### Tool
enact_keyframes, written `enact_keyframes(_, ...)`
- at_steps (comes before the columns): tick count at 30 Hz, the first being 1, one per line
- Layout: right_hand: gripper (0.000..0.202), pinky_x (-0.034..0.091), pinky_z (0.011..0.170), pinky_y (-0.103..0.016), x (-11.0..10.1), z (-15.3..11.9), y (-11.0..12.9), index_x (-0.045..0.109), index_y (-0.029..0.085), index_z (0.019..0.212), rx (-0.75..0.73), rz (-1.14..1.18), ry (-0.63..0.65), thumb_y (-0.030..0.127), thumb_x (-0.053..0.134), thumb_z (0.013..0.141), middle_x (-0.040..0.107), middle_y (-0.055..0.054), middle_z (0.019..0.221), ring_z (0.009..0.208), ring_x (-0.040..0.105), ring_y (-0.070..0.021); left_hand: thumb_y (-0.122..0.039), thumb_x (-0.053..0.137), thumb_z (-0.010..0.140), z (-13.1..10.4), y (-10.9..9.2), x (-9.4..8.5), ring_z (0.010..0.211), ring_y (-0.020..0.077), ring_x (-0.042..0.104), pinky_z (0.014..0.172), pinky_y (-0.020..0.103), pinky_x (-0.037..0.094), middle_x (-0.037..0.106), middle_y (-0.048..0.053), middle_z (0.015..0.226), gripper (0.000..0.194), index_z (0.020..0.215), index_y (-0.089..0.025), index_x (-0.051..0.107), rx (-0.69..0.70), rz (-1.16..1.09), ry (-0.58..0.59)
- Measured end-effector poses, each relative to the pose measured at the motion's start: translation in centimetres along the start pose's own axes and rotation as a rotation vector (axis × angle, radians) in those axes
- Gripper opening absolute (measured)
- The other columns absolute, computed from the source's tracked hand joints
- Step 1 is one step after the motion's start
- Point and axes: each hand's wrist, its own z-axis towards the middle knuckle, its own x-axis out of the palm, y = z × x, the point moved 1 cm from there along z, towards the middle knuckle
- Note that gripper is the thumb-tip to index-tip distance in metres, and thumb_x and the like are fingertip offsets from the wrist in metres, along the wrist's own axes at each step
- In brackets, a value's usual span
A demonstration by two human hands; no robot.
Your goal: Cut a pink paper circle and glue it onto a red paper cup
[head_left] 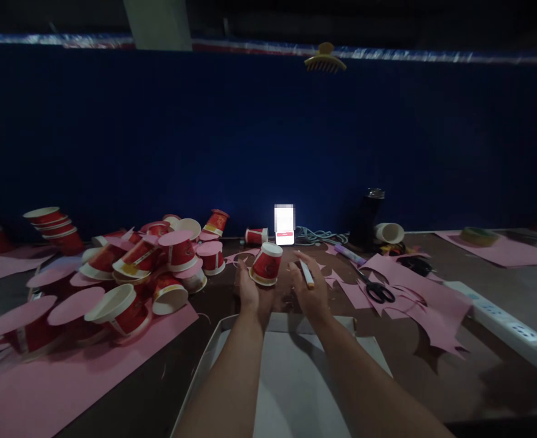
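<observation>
My left hand (pixel 249 296) holds a red paper cup (pixel 265 265) bottom up and slightly tilted, with its pale base on top. In my right hand (pixel 313 292), just to the right of the cup, is a white pen-like stick with an orange end (pixel 307 274), its exact kind unclear. Both hands are above the far edge of a shallow white box (pixel 296 377). To the left, many red paper cups lie in a heap, several capped with pink paper discs (pixel 177 238).
A lit phone (pixel 284 226) stands at the back. Right of my hands lie black scissors (pixel 378 291), pink paper scraps (pixel 414 298) and a white power strip (pixel 501 325). A dark bottle (pixel 366 222) and stacked cups (pixel 53 228) stand near the blue wall (pixel 250 134).
</observation>
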Motion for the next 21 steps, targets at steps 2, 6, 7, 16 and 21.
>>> enact_keyframes(2, 0.041, 0.048, 0.084, -0.038, 0.0, 0.0, 0.2, 0.052, 0.022, 0.12, 0.031, 0.071, 0.016, 0.038, 0.057, 0.082, 0.062, -0.008, 0.108, 0.094, 0.059, -0.0201, -0.055, 0.034, 0.087, 0.0, 0.1, -0.1, 0.088, 0.0195, 0.064, 0.082, 0.036, 0.051, 0.069, 0.009, 0.095, 0.053, 0.105, -0.015, 0.063, -0.026, 0.02, 0.014)
enact_keyframes(6, 0.055, 0.049, 0.086, -0.038, 0.3, 0.0, 0.2, 0.046, 0.023, 0.125, 0.066, 0.185, 0.021, 0.037, 0.065, 0.076, 0.059, -0.009, 0.115, 0.101, 0.058, -0.0206, -0.062, 0.033, 0.084, -0.2, 0.4, -0.3, 0.092, 0.0225, 0.064, 0.081, 0.039, 0.052, 0.068, 0.013, 0.1, 0.062, 0.109, -0.013, 0.061, -0.122, 0.06, 0.033)
enact_keyframes(7, 0.059, 0.049, 0.088, -0.039, 0.3, 0.1, 0.1, 0.045, 0.023, 0.127, 0.072, 0.198, 0.02, 0.037, 0.067, 0.074, 0.059, -0.009, 0.117, 0.102, 0.058, -0.0212, -0.064, 0.032, 0.083, -0.2, 0.5, -0.3, 0.094, 0.0239, 0.063, 0.081, 0.04, 0.052, 0.067, 0.014, 0.1, 0.067, 0.109, -0.011, 0.061, -0.164, 0.068, 0.046)
enact_keyframes(16, 0.065, 0.049, 0.089, -0.039, 0.6, 0.3, -1.0, 0.045, 0.024, 0.126, 0.124, 0.188, 0.007, 0.038, 0.071, 0.069, 0.057, -0.007, 0.116, 0.102, 0.058, -0.0214, -0.062, 0.035, 0.083, -0.6, 1.0, -0.1, 0.096, 0.0263, 0.063, 0.084, 0.042, 0.05, 0.068, 0.016, 0.097, 0.064, 0.105, -0.008, 0.063, -0.29, 0.154, 0.078)
enact_keyframes(21, 0.058, 0.05, 0.086, -0.037, 0.3, 0.7, -1.1, 0.048, 0.022, 0.12, 0.119, 0.166, -0.076, 0.04, 0.069, 0.069, 0.059, -0.007, 0.11, 0.096, 0.059, -0.0198, -0.057, 0.035, 0.086, -0.5, 1.5, 0.3, 0.096, 0.024, 0.062, 0.087, 0.038, 0.048, 0.067, 0.016, 0.098, 0.059, 0.103, -0.008, 0.063, -0.221, 0.129, 0.128)
